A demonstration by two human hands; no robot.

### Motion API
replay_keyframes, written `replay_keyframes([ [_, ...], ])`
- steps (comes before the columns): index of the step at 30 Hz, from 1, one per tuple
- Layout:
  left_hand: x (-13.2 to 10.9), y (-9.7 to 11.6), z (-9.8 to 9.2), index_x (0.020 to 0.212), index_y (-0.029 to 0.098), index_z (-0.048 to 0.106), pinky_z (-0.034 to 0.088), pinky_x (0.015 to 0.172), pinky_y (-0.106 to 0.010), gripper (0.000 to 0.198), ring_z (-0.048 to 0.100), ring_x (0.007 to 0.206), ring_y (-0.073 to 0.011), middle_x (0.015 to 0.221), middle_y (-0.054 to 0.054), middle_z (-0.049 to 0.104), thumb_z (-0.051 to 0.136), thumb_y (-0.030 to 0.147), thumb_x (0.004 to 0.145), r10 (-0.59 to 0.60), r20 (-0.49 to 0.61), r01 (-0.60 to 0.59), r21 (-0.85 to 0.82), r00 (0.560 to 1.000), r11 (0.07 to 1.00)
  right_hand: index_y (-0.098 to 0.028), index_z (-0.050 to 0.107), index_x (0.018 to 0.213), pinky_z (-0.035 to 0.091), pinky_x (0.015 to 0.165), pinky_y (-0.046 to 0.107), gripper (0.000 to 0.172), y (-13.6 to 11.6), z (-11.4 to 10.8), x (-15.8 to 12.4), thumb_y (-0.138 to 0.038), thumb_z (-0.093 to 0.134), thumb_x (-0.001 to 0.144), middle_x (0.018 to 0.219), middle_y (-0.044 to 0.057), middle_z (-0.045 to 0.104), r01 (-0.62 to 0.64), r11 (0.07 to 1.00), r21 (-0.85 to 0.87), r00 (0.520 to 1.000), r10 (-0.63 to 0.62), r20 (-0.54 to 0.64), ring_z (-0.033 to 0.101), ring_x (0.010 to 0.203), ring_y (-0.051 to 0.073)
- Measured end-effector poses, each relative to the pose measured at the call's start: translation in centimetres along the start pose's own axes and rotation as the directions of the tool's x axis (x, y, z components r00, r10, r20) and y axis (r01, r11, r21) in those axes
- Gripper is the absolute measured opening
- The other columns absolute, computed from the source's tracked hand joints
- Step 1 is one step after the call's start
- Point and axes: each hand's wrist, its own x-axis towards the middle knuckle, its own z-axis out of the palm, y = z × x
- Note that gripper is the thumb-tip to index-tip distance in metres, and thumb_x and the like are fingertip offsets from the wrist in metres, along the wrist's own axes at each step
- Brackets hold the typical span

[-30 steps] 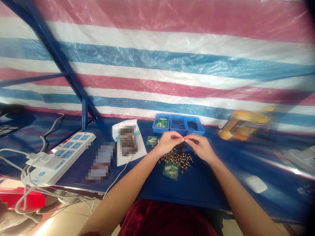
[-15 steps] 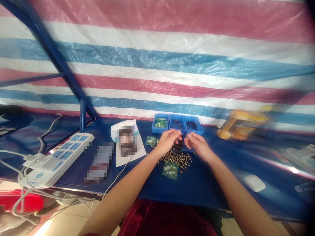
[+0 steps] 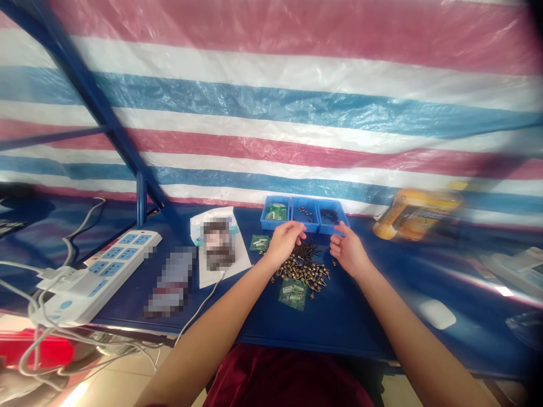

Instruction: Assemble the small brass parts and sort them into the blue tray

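In the head view, three small blue bins stand side by side at the back of a blue table (image 3: 339,336). The left bin (image 3: 275,225) holds green packets (image 3: 275,211) with pale pieces showing in them. The middle bin (image 3: 313,228) has a few small metallic pieces (image 3: 304,213) scattered over its floor, and the right bin (image 3: 326,229) holds a layer of small dark parts (image 3: 329,216).

In front of the bins lies the loose stock: a heap of brass-coloured pieces (image 3: 303,273), with black screw-like pieces (image 3: 309,249) at its back edge. One greenish clear bag (image 3: 292,293) with pale cylinders inside lies just before the heap; a smaller bag (image 3: 259,243) of the same kind lies near the left bin.

The person's two hands are apart, above the back of the heap. The left hand (image 3: 287,242) has its fingers bent, thumb close to the forefinger; the right hand (image 3: 348,249) is loosely curled, thumb and forefinger towards the right bin. Whether either pinches a piece cannot be told.

To the right, a blurred yellow container (image 3: 418,213) sits on the table; its contents are unclear.
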Motion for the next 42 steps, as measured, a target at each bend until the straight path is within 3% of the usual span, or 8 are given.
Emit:
replay_keyframes([
  [4, 0.1, -0.2, -0.1, 0.089, 0.016, 0.068, 0.04, 0.057, -0.024, 0.033, 0.054, 0.062, -0.0112, 0.08, -0.005, 0.067, 0.058, 0.047, 0.086, 0.0, -0.009, 0.0, 0.011, 1.0, 1.0, -0.025, 0.047, 0.084, 0.018, 0.038, 0.023, 0.036, 0.1, -1.2, 0.4, -0.058, 0.062, 0.08, 0.054, -0.01, 0.028, 0.071, 0.997, -0.021, 0.993, -0.073, -0.095, 0.022, 0.04, 0.01],
  [7, 0.2, -0.3, -0.2, 0.089, 0.017, 0.068, 0.041, 0.059, -0.025, 0.031, 0.055, 0.063, -0.0116, 0.08, -0.005, 0.068, 0.057, 0.045, 0.085, 0.0, -0.017, 0.001, 0.04, 1.0, 0.999, -0.023, 0.058, 0.088, 0.034, 0.046, 0.025, 0.031, -0.8, -2.3, 1.5, -0.053, 0.062, 0.081, 0.058, -0.005, 0.046, 0.22, 0.902, -0.371, 0.927, -0.311, -0.209, 0.041, 0.048, 0.012],
  [11, 0.0, -0.1, 0.0, 0.085, 0.017, 0.067, 0.045, 0.062, -0.025, 0.026, 0.056, 0.063, -0.0123, 0.077, -0.003, 0.067, 0.057, 0.041, 0.085, 0.04, -0.029, -0.036, 0.123, 0.999, 0.992, -0.024, 0.071, 0.106, 0.047, 0.075, 0.035, 0.029, -3.4, -2.4, 5.5, -0.041, 0.06, 0.085, 0.087, 0.005, 0.071, 0.192, 0.377, -0.906, 0.883, -0.47, -0.008, 0.064, 0.081, 0.024],
  [15, -0.4, 0.4, 0.1, 0.082, 0.018, 0.065, 0.047, 0.064, -0.025, 0.027, 0.058, 0.066, -0.0138, 0.077, -0.003, 0.067, 0.056, 0.043, 0.086, 0.075, -0.008, -0.072, 0.185, 0.997, 0.98, -0.027, 0.074, 0.11, 0.048, 0.081, 0.036, 0.03, -4.9, -0.8, 10.6, -0.026, 0.056, 0.086, 0.111, 0.01, 0.072, 0.147, -0.116, -0.982, 0.977, -0.139, 0.162, 0.064, 0.103, 0.029],
  [16, -0.5, 0.5, 0.2, 0.082, 0.018, 0.065, 0.047, 0.063, -0.025, 0.027, 0.058, 0.066, -0.0138, 0.077, -0.003, 0.067, 0.056, 0.043, 0.086, 0.074, -0.004, -0.072, 0.19, 0.997, 0.979, -0.026, 0.075, 0.106, 0.048, 0.08, 0.036, 0.028, -4.9, -0.3, 11.6, -0.026, 0.057, 0.085, 0.111, 0.011, 0.072, 0.153, -0.142, -0.978, 0.98, -0.107, 0.169, 0.065, 0.102, 0.03],
  [23, -0.5, 0.1, 0.0, 0.083, 0.018, 0.065, 0.047, 0.065, -0.025, 0.027, 0.059, 0.065, -0.0132, 0.077, -0.003, 0.068, 0.053, 0.042, 0.089, 0.084, -0.014, -0.079, 0.222, 0.996, 0.972, -0.023, 0.075, 0.096, 0.048, 0.08, 0.037, 0.023, -3.4, 0.7, 14.5, -0.022, 0.055, 0.085, 0.108, 0.015, 0.071, 0.189, -0.197, -0.962, 0.977, -0.055, 0.204, 0.066, 0.098, 0.03],
  [36, -0.4, -0.3, 0.0, 0.084, 0.019, 0.065, 0.048, 0.066, -0.025, 0.028, 0.06, 0.067, -0.0142, 0.079, -0.002, 0.068, 0.052, 0.043, 0.09, 0.087, 0.0, -0.085, 0.237, 0.996, 0.968, -0.018, 0.071, 0.089, 0.046, 0.08, 0.036, 0.019, -4.9, 0.4, 13.5, -0.031, 0.058, 0.083, 0.11, 0.015, 0.069, 0.174, -0.172, -0.97, 0.966, -0.163, 0.202, 0.064, 0.097, 0.03],
  [42, -0.4, -0.5, 0.0, 0.084, 0.019, 0.066, 0.049, 0.066, -0.026, 0.026, 0.061, 0.069, -0.0151, 0.079, -0.003, 0.069, 0.052, 0.04, 0.089, 0.112, -0.012, -0.105, 0.253, 0.994, 0.962, -0.021, 0.071, 0.093, 0.047, 0.073, 0.029, 0.026, -6.4, 2.2, 12.0, -0.038, 0.054, 0.086, 0.093, 0.008, 0.074, 0.251, 0.12, -0.961, 0.951, -0.217, 0.221, 0.066, 0.086, 0.023],
])
